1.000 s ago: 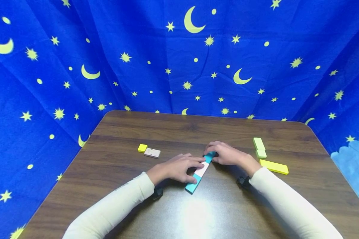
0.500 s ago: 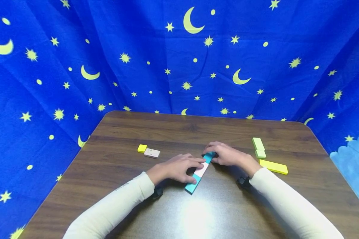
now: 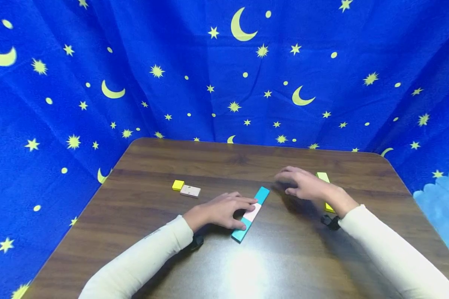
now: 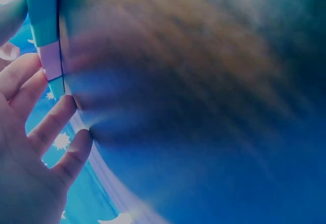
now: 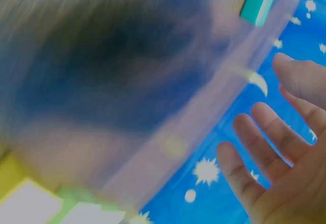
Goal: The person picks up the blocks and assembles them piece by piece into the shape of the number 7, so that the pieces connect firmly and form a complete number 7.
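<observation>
Two teal blocks, one far (image 3: 262, 195) and one near (image 3: 241, 231), lie end to end with a pale pink block (image 3: 252, 213) between them, making a slanted row on the table. My left hand (image 3: 226, 210) rests against the row's left side, fingertips at the pink block and thumb at the near teal block. In the left wrist view its fingers (image 4: 53, 127) are spread and fairly straight. My right hand (image 3: 307, 185) is raised to the right of the row, holding nothing. Its fingers look loose and apart in the right wrist view.
A small yellow block (image 3: 178, 185) and a pale speckled block (image 3: 190, 191) touch at the left of the wooden table (image 3: 224, 166). A light green block (image 3: 323, 177) and a yellow block (image 3: 329, 207) are partly hidden behind the right forearm. A blue starry curtain (image 3: 194, 50) surrounds the table.
My right hand has let go of the far teal block and moved right, uncovering it and covering part of the green and yellow blocks. My left hand and the row stay put.
</observation>
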The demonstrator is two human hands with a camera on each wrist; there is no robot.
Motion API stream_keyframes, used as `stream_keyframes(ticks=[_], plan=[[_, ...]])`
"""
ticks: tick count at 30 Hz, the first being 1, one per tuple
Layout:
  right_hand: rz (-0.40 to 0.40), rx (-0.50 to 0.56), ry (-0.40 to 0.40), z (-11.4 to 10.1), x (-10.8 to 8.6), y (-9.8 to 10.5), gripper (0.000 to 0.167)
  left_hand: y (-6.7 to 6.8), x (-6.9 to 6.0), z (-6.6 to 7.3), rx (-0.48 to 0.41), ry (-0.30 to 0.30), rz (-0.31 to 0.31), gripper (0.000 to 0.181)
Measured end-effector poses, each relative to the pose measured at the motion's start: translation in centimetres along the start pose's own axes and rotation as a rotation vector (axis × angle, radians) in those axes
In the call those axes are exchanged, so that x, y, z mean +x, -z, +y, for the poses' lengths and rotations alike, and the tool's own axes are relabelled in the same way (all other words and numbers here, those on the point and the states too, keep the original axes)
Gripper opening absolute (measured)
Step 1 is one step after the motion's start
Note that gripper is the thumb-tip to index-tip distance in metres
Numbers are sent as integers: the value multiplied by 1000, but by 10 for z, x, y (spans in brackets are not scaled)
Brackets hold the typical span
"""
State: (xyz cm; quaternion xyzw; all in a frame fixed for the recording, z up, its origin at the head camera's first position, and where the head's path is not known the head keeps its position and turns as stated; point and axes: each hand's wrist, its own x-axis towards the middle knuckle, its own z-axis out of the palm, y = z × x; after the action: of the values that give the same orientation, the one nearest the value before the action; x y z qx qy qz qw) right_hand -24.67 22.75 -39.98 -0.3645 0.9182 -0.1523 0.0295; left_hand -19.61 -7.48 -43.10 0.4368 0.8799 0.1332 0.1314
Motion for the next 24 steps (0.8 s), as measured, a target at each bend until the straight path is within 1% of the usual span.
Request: stream_keyframes(ticks=[3,7,12,17,20,24], plan=[[21,-22,-25,15,-8,11,44,-1,2,0,11,0,1,62],[26,-33,-96,34,-17,25,43,-2,3,-1,12,11,-3,62],[33,-45,-172,54,-27,34,43,-1,2,-1,5,12,3,62],[59,-42,-190,67,-41,37,40,0,1,-1,-3,13,6,61],[67,-37,-201,71,-51,39,39,2,0,1,-12,21,1,60],[83,-45,-217,75,-67,38,40,2,0,1,-1,15,2,61]])
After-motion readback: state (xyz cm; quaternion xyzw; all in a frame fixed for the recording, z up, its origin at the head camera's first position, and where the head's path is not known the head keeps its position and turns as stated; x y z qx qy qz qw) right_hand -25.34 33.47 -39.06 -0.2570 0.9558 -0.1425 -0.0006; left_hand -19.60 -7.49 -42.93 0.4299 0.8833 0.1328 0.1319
